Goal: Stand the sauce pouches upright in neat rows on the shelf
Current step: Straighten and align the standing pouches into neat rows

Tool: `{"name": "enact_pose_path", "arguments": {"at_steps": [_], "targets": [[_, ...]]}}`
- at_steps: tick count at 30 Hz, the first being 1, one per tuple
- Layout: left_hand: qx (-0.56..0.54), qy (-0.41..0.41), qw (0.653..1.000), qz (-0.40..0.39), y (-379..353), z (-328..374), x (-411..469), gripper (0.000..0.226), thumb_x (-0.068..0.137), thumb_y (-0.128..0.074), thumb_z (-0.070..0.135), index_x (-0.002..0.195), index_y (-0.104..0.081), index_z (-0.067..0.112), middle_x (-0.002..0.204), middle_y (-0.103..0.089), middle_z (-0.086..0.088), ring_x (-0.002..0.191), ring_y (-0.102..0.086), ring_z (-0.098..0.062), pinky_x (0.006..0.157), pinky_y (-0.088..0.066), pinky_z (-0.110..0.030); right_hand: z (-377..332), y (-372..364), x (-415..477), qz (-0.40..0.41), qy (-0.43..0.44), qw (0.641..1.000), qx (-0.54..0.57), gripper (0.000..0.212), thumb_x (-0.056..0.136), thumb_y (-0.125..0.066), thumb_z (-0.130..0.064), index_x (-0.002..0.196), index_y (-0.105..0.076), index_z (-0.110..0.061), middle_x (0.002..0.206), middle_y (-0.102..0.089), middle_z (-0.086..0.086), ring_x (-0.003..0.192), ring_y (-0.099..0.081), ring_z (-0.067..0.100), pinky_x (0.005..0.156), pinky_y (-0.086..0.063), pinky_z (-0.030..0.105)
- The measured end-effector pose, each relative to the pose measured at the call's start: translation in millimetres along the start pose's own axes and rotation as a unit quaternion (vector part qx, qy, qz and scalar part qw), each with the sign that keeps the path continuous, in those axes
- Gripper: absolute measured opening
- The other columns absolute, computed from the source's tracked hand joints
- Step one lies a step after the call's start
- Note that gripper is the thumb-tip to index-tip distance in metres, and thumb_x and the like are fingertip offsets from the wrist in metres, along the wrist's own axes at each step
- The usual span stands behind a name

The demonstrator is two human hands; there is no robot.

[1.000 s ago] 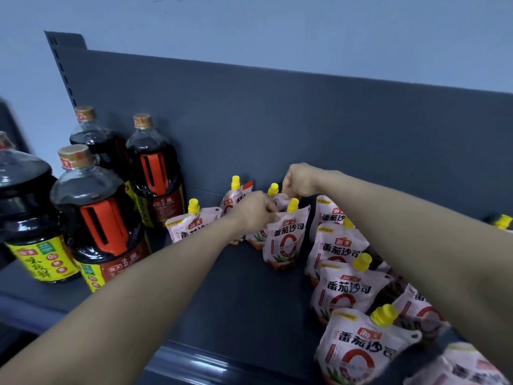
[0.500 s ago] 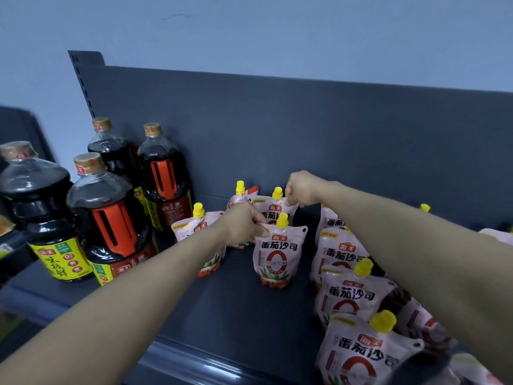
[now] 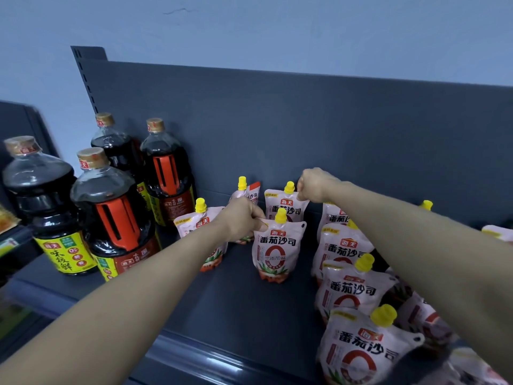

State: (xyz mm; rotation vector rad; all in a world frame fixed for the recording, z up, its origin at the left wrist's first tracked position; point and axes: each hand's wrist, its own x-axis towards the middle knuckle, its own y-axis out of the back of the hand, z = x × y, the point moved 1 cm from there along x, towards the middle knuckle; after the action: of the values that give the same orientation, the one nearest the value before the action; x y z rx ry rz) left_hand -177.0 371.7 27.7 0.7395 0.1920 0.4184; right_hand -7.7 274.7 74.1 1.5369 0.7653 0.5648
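Note:
White sauce pouches with yellow caps stand on a dark grey shelf [image 3: 244, 307]. My left hand [image 3: 241, 218] pinches the top left corner of an upright pouch [image 3: 277, 248] in the middle. Behind it, my right hand [image 3: 313, 184] grips the top right corner of the back pouch [image 3: 283, 207]. Another pouch [image 3: 200, 226] stands left of my left wrist, and one more [image 3: 247, 191] leans against the back panel. A row of several pouches [image 3: 352, 295] runs toward me on the right, partly hidden under my right forearm.
Large dark soy sauce bottles [image 3: 111, 215] with orange handles stand at the left of the shelf. The grey back panel [image 3: 305, 120] rises behind everything. The shelf's front lip [image 3: 194, 354] runs below my arms. More pouches [image 3: 497, 232] lie at the far right.
The view has shifted so the shelf sits further right and lower. Both hands stay closed on the same two pouches, which now stand more upright, one behind the other.

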Motion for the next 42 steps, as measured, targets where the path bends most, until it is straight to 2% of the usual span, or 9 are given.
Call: {"name": "enact_pose_path", "arguments": {"at_steps": [5,8,12,16,21,27,31,35,42], "targets": [[0.019,-0.034,0.999,-0.027,16.2,6.2,-8.5,0.019,0.083,-0.067,0.005,0.102,-0.071,0.004,0.082,-0.067,0.000,0.069,-0.057,-0.005,0.065,-0.046,-0.011,-9.8,16.5,-5.7,-0.001,0.019,1.000,0.011,0.036,0.082,-0.069,-0.037,0.102,-0.073,-0.007,0.109,-0.070,0.012,0.103,-0.065,0.031,0.091,-0.054,0.042],[0.033,-0.050,0.997,0.038,46.6,4.1,-16.1,0.023,0.083,-0.064,-0.004,0.104,-0.070,0.005,0.097,-0.070,-0.004,0.085,-0.064,-0.011,0.066,-0.048,-0.004,-29.1,31.1,-7.3,0.045,0.045,0.998,0.029,0.037,0.082,-0.067,-0.037,0.102,-0.072,-0.006,0.107,-0.071,0.011,0.103,-0.064,0.030,0.092,-0.053,0.042],[0.147,-0.039,0.972,0.177,84.5,-6.8,-26.8,0.028,0.083,-0.067,0.006,0.110,-0.065,0.005,0.111,-0.066,-0.011,0.102,-0.063,-0.024,0.087,-0.048,-0.028,-66.6,32.8,-2.5,0.059,0.092,0.993,0.046,0.030,0.085,-0.068,-0.024,0.107,-0.069,-0.006,0.114,-0.069,0.011,0.107,-0.062,0.030,0.096,-0.051,0.041],[0.210,0.055,0.967,0.130,92.4,-30.6,-36.0,0.055,0.078,-0.073,0.020,0.125,-0.050,0.004,0.123,-0.058,-0.015,0.110,-0.058,-0.031,0.094,-0.048,-0.036,-96.9,21.2,7.0,-0.005,0.124,0.992,0.010,0.042,0.083,-0.071,-0.019,0.123,-0.062,-0.014,0.128,-0.062,0.008,0.115,-0.059,0.027,0.100,-0.049,0.040],[0.156,0.071,0.980,0.102,81.8,-57.6,-43.3,0.015,0.080,-0.071,0.015,0.088,-0.069,0.002,0.084,-0.067,-0.010,0.082,-0.063,-0.028,0.070,-0.049,-0.031,-118.3,11.1,11.7,-0.032,0.129,0.990,-0.041,0.046,0.087,-0.065,-0.019,0.132,-0.057,-0.019,0.136,-0.057,0.005,0.123,-0.054,0.026,0.104,-0.045,0.035],[0.163,0.072,0.977,0.115,87.0,-58.8,-48.9,0.018,0.082,-0.068,0.018,0.068,-0.067,0.008,0.072,-0.064,-0.010,0.068,-0.057,-0.023,0.059,-0.043,-0.026,-132.4,5.8,17.4,-0.011,0.074,0.996,-0.055,0.041,0.093,-0.055,-0.041,0.114,-0.066,-0.008,0.119,-0.063,0.013,0.106,-0.060,0.033,0.086,-0.049,0.035],[0.073,0.082,0.992,0.057,89.2,-53.2,-57.3,0.023,0.083,-0.067,0.025,0.090,-0.059,0.005,0.068,-0.061,-0.005,0.059,-0.058,-0.018,0.058,-0.054,-0.031,-141.0,1.3,17.9,0.001,0.061,0.996,-0.066,0.024,0.092,-0.057,-0.022,0.106,-0.066,-0.004,0.116,-0.063,0.015,0.088,-0.055,0.032,0.070,-0.043,0.029],[-0.063,0.099,0.993,-0.019,93.7,-51.4,-61.9,0.040,0.098,-0.046,0.024,0.134,-0.037,0.008,0.087,-0.065,-0.018,0.079,-0.064,-0.032,0.074,-0.057,-0.038,-146.8,7.1,9.8,-0.022,0.051,0.998,-0.026,0.026,0.085,-0.058,-0.004,0.108,-0.068,-0.002,0.105,-0.069,0.014,0.080,-0.054,0.023,0.070,-0.046,0.026],[0.161,-0.015,0.986,-0.046,97.6,-57.9,-53.2,0.070,0.084,-0.043,-0.012,0.138,-0.040,0.031,0.108,-0.053,-0.013,0.093,-0.057,-0.025,0.083,-0.050,-0.036,-152.6,5.4,-2.7,-0.020,0.068,0.997,-0.024,0.033,0.089,-0.063,-0.011,0.121,-0.062,-0.002,0.124,-0.064,0.011,0.114,-0.060,0.027,0.092,-0.049,0.029]]}}
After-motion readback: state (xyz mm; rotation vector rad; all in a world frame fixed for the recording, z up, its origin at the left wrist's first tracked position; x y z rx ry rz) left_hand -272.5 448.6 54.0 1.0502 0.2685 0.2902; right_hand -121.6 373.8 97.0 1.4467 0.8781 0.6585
